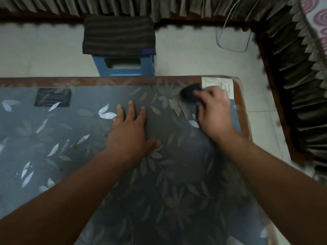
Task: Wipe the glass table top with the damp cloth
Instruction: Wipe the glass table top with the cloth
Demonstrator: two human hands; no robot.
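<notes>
The left hand [131, 131] lies flat on the glass table [92, 121], fingers straight and spread, holding nothing. The right hand [215, 110], blurred, curls its fingers over a dark cloth [190, 92] and presses it on the glass near the far right corner, just beside a white label [218, 84]. A blue stool [123, 68] stands on the floor beyond the far edge.
</notes>
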